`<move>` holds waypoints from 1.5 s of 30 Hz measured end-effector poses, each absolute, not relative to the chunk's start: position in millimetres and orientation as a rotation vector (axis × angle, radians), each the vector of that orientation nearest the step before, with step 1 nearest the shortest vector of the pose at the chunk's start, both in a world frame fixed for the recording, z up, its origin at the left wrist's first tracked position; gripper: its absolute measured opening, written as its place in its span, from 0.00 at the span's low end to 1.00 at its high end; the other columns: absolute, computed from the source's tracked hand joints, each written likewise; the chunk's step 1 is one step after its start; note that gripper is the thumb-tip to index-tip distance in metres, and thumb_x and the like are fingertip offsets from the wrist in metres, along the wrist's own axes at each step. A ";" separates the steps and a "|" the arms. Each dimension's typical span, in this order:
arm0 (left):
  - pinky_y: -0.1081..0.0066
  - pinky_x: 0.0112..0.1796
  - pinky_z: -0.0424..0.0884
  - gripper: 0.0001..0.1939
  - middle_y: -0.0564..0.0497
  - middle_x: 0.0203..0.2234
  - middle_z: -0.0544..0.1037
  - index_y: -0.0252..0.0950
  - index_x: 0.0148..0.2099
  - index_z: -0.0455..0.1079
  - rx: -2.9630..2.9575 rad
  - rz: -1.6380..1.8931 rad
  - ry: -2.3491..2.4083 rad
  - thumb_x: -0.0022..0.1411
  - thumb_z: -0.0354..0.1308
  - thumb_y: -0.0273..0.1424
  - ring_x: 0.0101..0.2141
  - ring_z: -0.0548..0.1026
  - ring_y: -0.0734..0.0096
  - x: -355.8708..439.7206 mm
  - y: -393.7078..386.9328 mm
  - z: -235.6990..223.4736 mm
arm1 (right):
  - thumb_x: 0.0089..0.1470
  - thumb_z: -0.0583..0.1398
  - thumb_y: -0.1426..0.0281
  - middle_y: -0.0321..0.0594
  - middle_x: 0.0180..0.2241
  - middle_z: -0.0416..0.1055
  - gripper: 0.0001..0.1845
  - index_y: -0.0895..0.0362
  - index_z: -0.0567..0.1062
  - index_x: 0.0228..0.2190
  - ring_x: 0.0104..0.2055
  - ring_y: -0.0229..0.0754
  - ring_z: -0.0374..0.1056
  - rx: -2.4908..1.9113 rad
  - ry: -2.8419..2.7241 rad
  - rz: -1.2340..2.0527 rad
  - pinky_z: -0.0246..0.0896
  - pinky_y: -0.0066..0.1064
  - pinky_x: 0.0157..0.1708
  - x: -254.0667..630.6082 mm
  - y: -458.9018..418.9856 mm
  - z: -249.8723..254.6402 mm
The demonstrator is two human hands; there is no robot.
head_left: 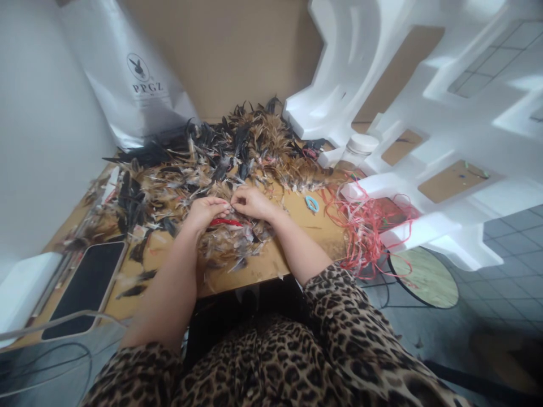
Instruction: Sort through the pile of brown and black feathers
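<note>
My left hand (205, 210) and my right hand (253, 202) meet fingertip to fingertip over a small heap of brown feathers (229, 240) on the wooden board (314, 226). Both hands are closed in a pinch on feathers between them. A red strand (224, 222) lies just under my left hand. A large pile of brown and black feathers (203, 158) covers the board beyond my hands.
A phone (87, 285) lies at the left with a cable. A tangle of red string (365, 223) and a blue band (311, 203) sit to the right. White foam packing (424, 113), a white-lidded jar (360, 146) and a plastic bag (136, 79) stand behind.
</note>
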State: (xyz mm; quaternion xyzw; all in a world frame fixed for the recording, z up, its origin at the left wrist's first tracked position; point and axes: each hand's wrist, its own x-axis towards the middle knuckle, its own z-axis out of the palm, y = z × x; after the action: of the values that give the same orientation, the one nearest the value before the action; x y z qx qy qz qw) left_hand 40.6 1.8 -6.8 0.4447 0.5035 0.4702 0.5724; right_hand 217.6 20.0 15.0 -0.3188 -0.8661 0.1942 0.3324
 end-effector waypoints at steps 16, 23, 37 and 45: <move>0.78 0.24 0.66 0.15 0.52 0.18 0.75 0.31 0.29 0.72 1.081 1.070 1.180 0.35 0.69 0.29 0.19 0.71 0.79 39.9 -1.6 -3.3 | 0.46 0.57 0.75 0.38 0.27 0.70 0.08 0.64 0.74 0.29 0.29 0.32 0.63 -0.923 -2.156 0.886 0.57 0.23 0.32 219.5 25.7 7.5; 0.75 0.28 0.66 0.13 0.52 0.21 0.76 0.32 0.29 0.74 1.324 1.096 1.263 0.36 0.68 0.28 0.21 0.70 0.77 45.4 -3.5 -0.5 | 0.48 0.56 0.74 0.37 0.28 0.74 0.11 0.62 0.77 0.33 0.29 0.32 0.65 -1.040 -2.190 0.807 0.57 0.23 0.34 214.7 27.8 -4.2; 0.74 0.33 0.69 0.10 0.50 0.27 0.76 0.34 0.33 0.73 1.618 1.222 1.302 0.44 0.59 0.25 0.27 0.72 0.74 48.1 0.9 -12.3 | 0.47 0.58 0.72 0.38 0.27 0.74 0.10 0.63 0.78 0.31 0.29 0.32 0.65 -1.135 -2.167 0.859 0.54 0.22 0.31 214.7 30.6 -6.3; 0.74 0.32 0.68 0.08 0.51 0.26 0.76 0.34 0.32 0.74 1.733 1.221 1.340 0.46 0.58 0.26 0.27 0.72 0.73 46.8 1.3 -13.0 | 0.47 0.57 0.71 0.35 0.23 0.71 0.10 0.63 0.77 0.29 0.25 0.30 0.62 -1.111 -2.126 0.907 0.53 0.21 0.28 213.6 31.6 -11.8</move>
State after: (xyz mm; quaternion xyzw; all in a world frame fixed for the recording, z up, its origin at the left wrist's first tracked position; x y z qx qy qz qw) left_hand 46.8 1.3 -13.0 0.6565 0.5077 0.4627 0.3117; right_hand 213.6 31.6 -11.8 -0.4155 -0.7947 0.3390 0.2846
